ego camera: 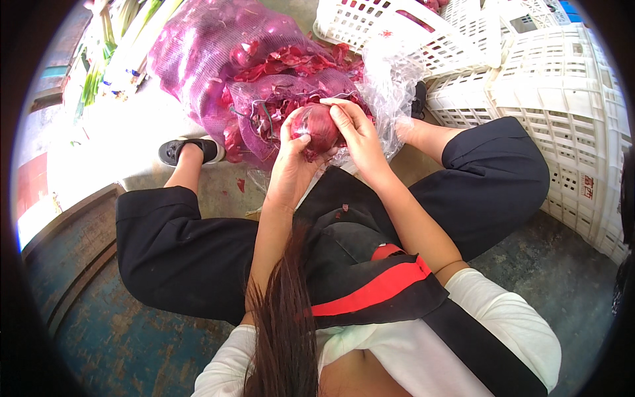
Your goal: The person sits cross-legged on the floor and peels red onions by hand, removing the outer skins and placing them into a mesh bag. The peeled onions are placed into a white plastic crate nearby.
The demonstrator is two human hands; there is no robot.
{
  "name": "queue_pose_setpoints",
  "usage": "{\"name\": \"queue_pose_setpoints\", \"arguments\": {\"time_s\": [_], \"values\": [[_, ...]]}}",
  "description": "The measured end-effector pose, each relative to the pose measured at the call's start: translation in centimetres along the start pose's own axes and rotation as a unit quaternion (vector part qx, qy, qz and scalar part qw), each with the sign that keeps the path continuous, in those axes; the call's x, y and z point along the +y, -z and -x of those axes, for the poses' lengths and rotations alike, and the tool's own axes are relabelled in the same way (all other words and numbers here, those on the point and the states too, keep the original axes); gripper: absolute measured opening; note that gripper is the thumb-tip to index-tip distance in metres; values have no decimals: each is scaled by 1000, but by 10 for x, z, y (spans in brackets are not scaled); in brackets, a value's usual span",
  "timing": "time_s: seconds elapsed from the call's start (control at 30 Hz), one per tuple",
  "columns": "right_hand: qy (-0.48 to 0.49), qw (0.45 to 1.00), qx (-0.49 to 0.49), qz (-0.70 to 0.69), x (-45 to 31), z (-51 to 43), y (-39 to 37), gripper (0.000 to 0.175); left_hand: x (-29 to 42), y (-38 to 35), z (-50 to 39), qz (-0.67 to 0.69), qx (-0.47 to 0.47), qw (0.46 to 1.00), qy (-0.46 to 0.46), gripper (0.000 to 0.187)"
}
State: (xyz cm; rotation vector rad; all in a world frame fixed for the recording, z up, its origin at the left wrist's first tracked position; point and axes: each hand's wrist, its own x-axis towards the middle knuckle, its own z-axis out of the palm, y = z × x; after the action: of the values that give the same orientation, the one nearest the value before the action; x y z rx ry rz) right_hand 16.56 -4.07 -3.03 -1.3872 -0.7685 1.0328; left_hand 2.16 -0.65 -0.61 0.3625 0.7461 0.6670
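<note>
A large red onion [321, 127] with glossy dark red skin is held between my two hands, above the mouth of a purple mesh sack. My left hand [292, 159] supports it from the left and below, the thumb lying on its near side. From the right, my right hand [354, 131] touches it with thumb and fingers at the top and side. Loose onion skins [278, 113] lie just beyond the onion, inside the sack's opening. Part of the onion's underside is hidden by my left hand.
The purple mesh sack [191, 59] bulges with onions at the far left. Clear plastic film [389, 84] hangs beside it. White perforated plastic crates [540, 94] stand along the right. Scallions [111, 49] lie at the upper left. A black apron [342, 238] covers my lap.
</note>
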Motion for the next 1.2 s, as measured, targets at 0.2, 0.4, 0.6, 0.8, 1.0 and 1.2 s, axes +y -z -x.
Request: {"name": "queue_pose_setpoints", "arguments": {"time_s": [0.2,0.4,0.6,0.8,1.0,1.2], "values": [[-80,992,14,-94,7,0,9,27,-4,1,-3,-7,-36,999,-5,62],[-3,986,99,137,4,-1,6,32,-6,11,-7,87,-36,995,8,61],[55,991,-112,38,-13,4,-1,41,-6,7,-5,36,-19,997,-58,68],[113,982,-141,62,-22,5,-4,52,-7,8,-3,-22,-1,994,-105,67],[185,947,-120,231,-31,9,-4,53,-16,14,-9,-15,8,991,-134,65],[180,964,-43,191,-33,14,-9,19,-13,8,-6,-25,3,995,-95,61]]}}
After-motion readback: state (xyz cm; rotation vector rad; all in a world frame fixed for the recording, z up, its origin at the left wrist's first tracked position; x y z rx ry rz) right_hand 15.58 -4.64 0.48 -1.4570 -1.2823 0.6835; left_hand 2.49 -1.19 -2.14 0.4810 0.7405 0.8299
